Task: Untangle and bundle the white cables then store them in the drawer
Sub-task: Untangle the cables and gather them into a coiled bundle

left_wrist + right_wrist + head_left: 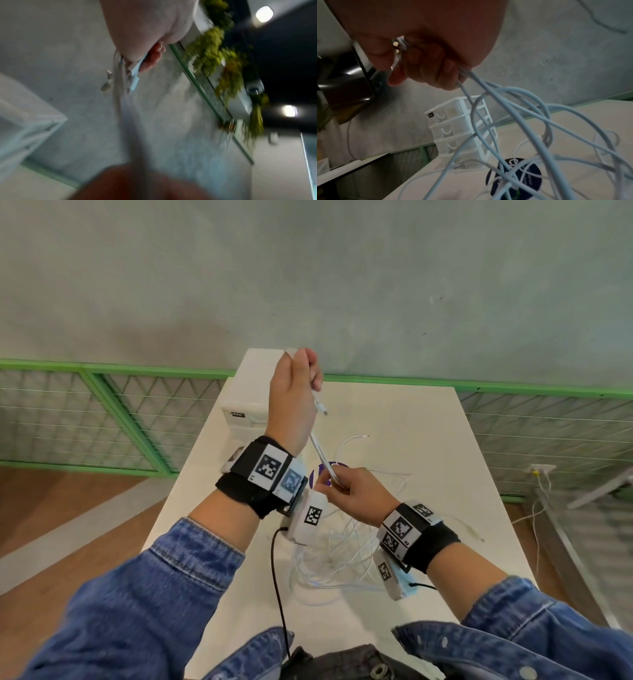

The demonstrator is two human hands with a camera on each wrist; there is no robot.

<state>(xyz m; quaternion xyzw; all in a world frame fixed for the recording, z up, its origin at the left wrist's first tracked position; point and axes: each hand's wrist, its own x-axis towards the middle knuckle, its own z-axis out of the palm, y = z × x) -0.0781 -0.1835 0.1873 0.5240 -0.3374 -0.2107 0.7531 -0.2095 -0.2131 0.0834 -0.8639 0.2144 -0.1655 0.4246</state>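
Several white cables [342, 549] lie tangled on the white table [479, 508] under my hands. My left hand [296, 392] is raised above the table and pinches the plug ends of the cables [120, 75], whose connectors hang below its fingers. A taut run of cable [322, 453] slopes down to my right hand [352, 491], which grips the strands [471, 75] in a curled fist; loops [530, 121] spill from it toward the table. The white drawer unit [245, 412] [460, 129] stands at the table's far left, its drawers pushed in.
A dark round sticker [513, 178] marks the table under the tangle. A thin black wire [277, 577] runs from my left wrist band toward my body. Behind the table are a grey wall and a green-framed mesh fence [102, 412]. A wooden floor [51, 508] lies to the left.
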